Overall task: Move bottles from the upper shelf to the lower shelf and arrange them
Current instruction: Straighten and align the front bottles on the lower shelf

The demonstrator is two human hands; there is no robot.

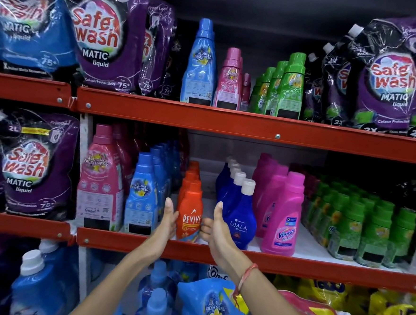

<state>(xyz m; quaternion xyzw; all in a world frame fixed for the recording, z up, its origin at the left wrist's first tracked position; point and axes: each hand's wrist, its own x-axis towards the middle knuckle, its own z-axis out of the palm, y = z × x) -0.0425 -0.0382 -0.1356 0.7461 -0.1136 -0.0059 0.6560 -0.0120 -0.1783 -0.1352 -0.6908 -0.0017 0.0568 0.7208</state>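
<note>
While pressed by the flat left hand (169, 222), the glossy orange bottle (190, 205) is gripped by the right hand (218, 229). Thumbs are raised.

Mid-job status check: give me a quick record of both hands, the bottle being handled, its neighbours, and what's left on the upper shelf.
left hand: thumb up, fingers against the left side of the Revive bottle
right hand: thumb up, fingers curled at its right side; grip unclear
Revive bottle: orange, upright, front of its row on the lower shelf
neighbours: light blue bottle on its left, Ujala bottle on its right
upper shelf: tall blue bottle, pink bottles, green bottles, all upright
</note>
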